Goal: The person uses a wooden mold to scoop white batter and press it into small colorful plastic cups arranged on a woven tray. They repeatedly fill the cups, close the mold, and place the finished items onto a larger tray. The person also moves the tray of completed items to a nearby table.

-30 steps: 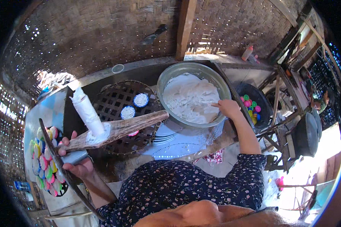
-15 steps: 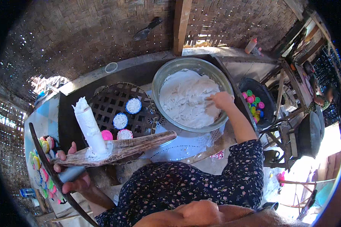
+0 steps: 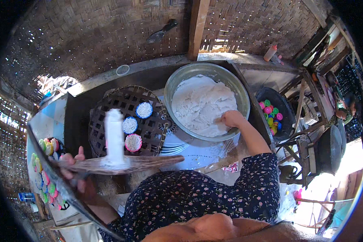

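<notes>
My left hand (image 3: 74, 161) is wrapped round the left end of a long wooden press piece (image 3: 161, 161), blurred by motion. From its middle a white dough-coated cylinder (image 3: 115, 137) stands nearly upright. A long dark curved lever (image 3: 58, 181) runs beside this hand. My right hand (image 3: 233, 119) is closed on a short thin wooden utensil (image 3: 218, 119), mostly hidden, whose tip touches white dough (image 3: 201, 101). The dough fills much of a large metal basin (image 3: 243, 84). Left of the basin, a round woven tray (image 3: 155, 139) holds small cups of white dough strands (image 3: 144, 109).
Colourful small molds (image 3: 46, 177) are heaped at the left, and more lie in a dark bowl (image 3: 284, 105) on the right. A knife (image 3: 161, 32) hangs on the woven wall. A pinkish bottle (image 3: 270, 53) stands on the back ledge.
The wooden press piece has swung right and levelled, so its cylinder stands straighter. The pink-rimmed cup on the tray shows more fully. My right hand has moved lower in the basin.
</notes>
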The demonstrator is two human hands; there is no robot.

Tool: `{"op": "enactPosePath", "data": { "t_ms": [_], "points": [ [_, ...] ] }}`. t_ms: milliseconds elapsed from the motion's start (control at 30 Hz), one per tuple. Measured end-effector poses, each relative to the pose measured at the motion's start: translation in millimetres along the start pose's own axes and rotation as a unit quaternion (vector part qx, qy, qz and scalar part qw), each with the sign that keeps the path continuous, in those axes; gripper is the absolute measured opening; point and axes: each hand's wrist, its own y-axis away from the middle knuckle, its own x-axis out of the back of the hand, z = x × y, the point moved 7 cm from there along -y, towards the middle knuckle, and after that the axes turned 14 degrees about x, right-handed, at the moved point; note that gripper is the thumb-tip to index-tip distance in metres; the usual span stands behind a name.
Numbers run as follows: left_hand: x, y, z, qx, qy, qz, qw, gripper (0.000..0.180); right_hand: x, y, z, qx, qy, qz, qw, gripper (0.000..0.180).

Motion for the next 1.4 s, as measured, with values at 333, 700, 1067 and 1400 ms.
{"op": "enactPosePath", "data": {
  "t_ms": [333,700,1067,1400],
  "points": [
    [-91.6,-74.5,-73.1,0.169,-0.080,-0.088,0.979,0.047,51.6,85.3,7.8,-0.013,-0.328,-0.013,0.945,0.034],
    [-171.2,-120.0,-167.0,0.130,-0.328,-0.105,0.930,0.045,118.1,150.7,-19.5,0.034,0.010,0.369,0.929,0.033],
    [-168.2,-99.2,-116.2,0.125,-0.408,-0.097,0.899,0.040,58.7,64.5,-44.4,-0.092,-0.033,0.018,0.995,0.035],
    [-169.4,-115.0,-186.5,0.134,-0.538,-0.150,0.819,0.038,122.1,150.1,-66.9,0.124,-0.570,0.085,0.808,0.043]
  ]
}}
